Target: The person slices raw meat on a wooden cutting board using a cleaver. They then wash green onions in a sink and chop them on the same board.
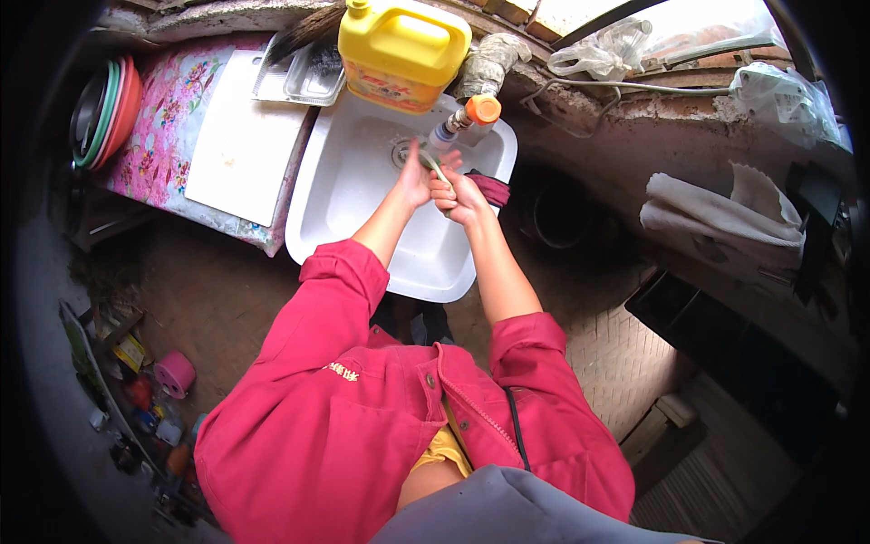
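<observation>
Both my hands are over the white sink (340, 204), just below the tap (448, 128) with its orange knob. My right hand (465, 197) has its fingers closed around a slender pale-green stalk (435, 165), which looks like a scallion or similar vegetable. The stalk's upper end points toward the tap spout. My left hand (412, 182) is beside it with the fingers spread, partly behind the stalk; whether it touches the stalk is hard to see. A dark red cloth (491, 189) hangs over the sink's right rim.
A yellow plastic jug (404, 51) stands at the sink's back edge, beside clear plastic trays (312, 76). Left of the sink, a white board (245, 143) lies on a floral-covered table (153, 163) near stacked basins (119, 112). A towel (720, 217) hangs at the right.
</observation>
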The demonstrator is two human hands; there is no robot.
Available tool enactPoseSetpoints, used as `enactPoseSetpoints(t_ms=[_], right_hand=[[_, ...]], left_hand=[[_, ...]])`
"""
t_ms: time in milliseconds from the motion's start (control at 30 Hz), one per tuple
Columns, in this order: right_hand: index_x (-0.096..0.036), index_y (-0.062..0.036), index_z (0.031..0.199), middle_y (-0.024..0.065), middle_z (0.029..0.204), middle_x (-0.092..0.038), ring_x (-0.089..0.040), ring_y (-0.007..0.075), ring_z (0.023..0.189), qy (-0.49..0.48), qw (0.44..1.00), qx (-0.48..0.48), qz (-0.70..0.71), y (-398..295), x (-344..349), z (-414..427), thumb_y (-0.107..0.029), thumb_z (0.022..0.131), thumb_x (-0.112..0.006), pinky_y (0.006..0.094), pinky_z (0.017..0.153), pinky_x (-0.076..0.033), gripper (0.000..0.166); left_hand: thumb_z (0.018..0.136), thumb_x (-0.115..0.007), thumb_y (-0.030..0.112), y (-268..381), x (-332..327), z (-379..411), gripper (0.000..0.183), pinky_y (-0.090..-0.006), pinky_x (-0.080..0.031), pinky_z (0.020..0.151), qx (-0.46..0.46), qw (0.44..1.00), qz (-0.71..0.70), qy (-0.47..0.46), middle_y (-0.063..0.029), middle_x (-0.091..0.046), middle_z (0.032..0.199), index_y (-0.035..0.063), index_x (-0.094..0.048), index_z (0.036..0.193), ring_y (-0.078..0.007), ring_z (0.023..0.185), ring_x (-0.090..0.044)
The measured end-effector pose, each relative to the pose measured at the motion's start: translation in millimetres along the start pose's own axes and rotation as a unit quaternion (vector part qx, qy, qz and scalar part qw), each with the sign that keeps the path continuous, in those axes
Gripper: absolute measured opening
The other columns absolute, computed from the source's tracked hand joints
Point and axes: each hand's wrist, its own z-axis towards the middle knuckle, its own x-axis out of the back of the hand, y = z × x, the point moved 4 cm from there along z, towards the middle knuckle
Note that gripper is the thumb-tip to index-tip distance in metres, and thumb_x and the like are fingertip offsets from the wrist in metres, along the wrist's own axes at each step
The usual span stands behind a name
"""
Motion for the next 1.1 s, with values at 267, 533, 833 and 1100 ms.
enactPoseSetpoints(t_ms=[267, 533, 833, 1100], right_hand=[[-0.045, -0.0062, 0.098, -0.0031, 0.061, -0.042, -0.036, 0.0055, 0.044, 0.151, 0.948, 0.145, -0.239, -5.0, -19.4, 10.6, -0.03, 0.097, -0.042, 0.0212, 0.037, -0.03, 0.024], [-0.044, 0.0013, 0.116, 0.0165, 0.112, -0.05, -0.057, 0.0234, 0.073, 0.223, 0.963, 0.055, -0.142, 19.6, 9.1, 28.8, -0.046, 0.094, -0.042, 0.0347, 0.059, -0.051, 0.051], [-0.044, 0.0028, 0.107, 0.015, 0.095, -0.053, -0.055, 0.0235, 0.085, 0.146, 0.961, 0.228, 0.056, 3.0, -0.8, 50.1, -0.005, 0.087, -0.038, 0.0341, 0.07, -0.049, 0.022], [-0.046, 0.0006, 0.087, 0.0113, 0.069, -0.05, -0.052, 0.0237, 0.059, 0.122, 0.959, 0.059, 0.248, -7.3, 46.9, 112.1, -0.005, 0.089, -0.039, 0.0354, 0.052, -0.047, 0.009]], left_hand=[[0.088, -0.055, 0.032, 35.3, 26.0, 29.9, 0.029, -0.0333, -0.044, 0.044, -0.122, 0.962, 0.187, 0.159, -0.0059, -0.051, 0.069, 0.0041, -0.054, 0.081, -0.0175, 0.058, -0.053], [0.092, -0.052, 0.04, 38.7, 45.5, 35.0, 0.033, -0.0331, -0.044, 0.066, -0.257, 0.945, 0.115, 0.168, -0.0027, -0.051, 0.075, 0.0072, -0.053, 0.093, -0.0156, 0.074, -0.05], [0.095, -0.048, 0.036, 15.9, 15.9, -35.0, 0.034, -0.0368, -0.031, 0.101, -0.349, 0.846, 0.39, 0.099, -0.0125, -0.042, 0.137, 0.0106, -0.06, 0.115, -0.0241, 0.128, -0.036], [0.095, -0.042, 0.037, 13.3, 31.3, -44.2, 0.036, -0.0468, -0.013, 0.11, -0.391, 0.659, 0.641, 0.043, -0.013, -0.01, 0.152, 0.0216, -0.054, 0.126, -0.0381, 0.138, -0.007]])
